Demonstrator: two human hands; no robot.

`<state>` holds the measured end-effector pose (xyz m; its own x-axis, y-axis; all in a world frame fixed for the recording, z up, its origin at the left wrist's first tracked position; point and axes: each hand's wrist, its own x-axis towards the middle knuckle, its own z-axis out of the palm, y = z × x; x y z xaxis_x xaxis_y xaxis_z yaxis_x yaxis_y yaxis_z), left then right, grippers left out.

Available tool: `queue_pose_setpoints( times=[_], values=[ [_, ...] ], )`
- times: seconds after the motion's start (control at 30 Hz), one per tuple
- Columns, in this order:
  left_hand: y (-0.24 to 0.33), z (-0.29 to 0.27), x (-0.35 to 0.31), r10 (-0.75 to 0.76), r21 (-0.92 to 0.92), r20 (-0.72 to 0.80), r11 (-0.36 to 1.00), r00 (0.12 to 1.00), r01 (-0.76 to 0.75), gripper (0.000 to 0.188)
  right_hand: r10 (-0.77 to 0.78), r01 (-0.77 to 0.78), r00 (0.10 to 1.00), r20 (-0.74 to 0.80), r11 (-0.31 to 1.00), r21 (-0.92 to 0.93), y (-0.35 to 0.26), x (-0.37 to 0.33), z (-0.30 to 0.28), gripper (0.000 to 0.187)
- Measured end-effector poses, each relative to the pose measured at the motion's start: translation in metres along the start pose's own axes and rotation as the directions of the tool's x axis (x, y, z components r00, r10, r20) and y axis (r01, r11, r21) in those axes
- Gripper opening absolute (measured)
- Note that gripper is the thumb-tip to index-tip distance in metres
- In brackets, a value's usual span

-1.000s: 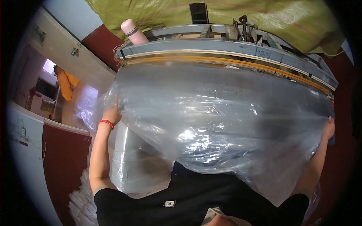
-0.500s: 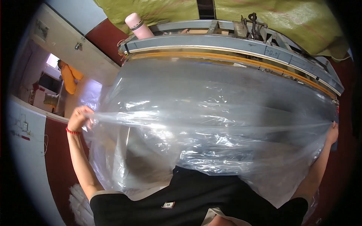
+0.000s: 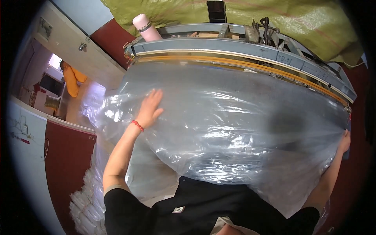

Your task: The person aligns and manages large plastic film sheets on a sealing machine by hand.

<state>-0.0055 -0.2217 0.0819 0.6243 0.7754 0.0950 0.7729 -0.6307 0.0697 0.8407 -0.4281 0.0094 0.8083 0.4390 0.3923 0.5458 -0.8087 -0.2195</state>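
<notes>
A large clear plastic sheet (image 3: 203,102) spreads across the work surface before me and hangs over the near edge against my black shirt. My left hand (image 3: 150,107), a red bead bracelet (image 3: 138,125) at its wrist, lies flat on the left part of the sheet with its fingers stretched out. At the far right, my right hand (image 3: 344,141) pinches the sheet's edge, and folds fan out from its fingers. Beyond the sheet's far edge runs an orange strip (image 3: 219,60) along a grey metal bar (image 3: 196,44).
A pink bottle (image 3: 147,28) stands behind the bar at the left. Metal clamp parts (image 3: 265,31) rise at the back right, before a yellow-green woven cover (image 3: 290,19). Bundled clear plastic (image 3: 88,199) lies at lower left, near an open door (image 3: 74,43).
My left hand has let go of the sheet's left edge and moved right and up onto its surface. The taut fold across the sheet has dropped. My right hand has barely moved.
</notes>
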Motion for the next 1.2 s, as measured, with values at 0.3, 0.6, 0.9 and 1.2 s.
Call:
queue_pose_setpoints(
  times=[0.3,0.6,0.9,1.2],
  values=[
    [-0.012,0.019,0.018,-0.144,0.024,-0.182,0.988,0.973,0.151,0.037,0.01,0.004,0.999,-0.039,0.935,0.354,0.031,0.013,0.016,0.044],
    [0.003,0.024,0.052,-0.325,-0.007,-0.497,0.928,0.804,0.371,0.022,0.066,-0.176,0.984,0.163,0.376,0.91,0.108,0.047,-0.026,0.023],
    [-0.024,0.035,0.058,-0.191,-0.142,-0.415,0.979,0.89,0.144,0.009,-0.119,-0.137,0.975,0.187,0.338,0.931,0.083,0.024,-0.09,0.04],
    [-0.07,0.038,0.106,-0.825,-0.853,-0.368,0.483,0.429,0.197,0.014,-0.05,0.393,0.802,-0.596,0.795,0.462,-0.074,0.017,-0.023,0.014]
  ],
)
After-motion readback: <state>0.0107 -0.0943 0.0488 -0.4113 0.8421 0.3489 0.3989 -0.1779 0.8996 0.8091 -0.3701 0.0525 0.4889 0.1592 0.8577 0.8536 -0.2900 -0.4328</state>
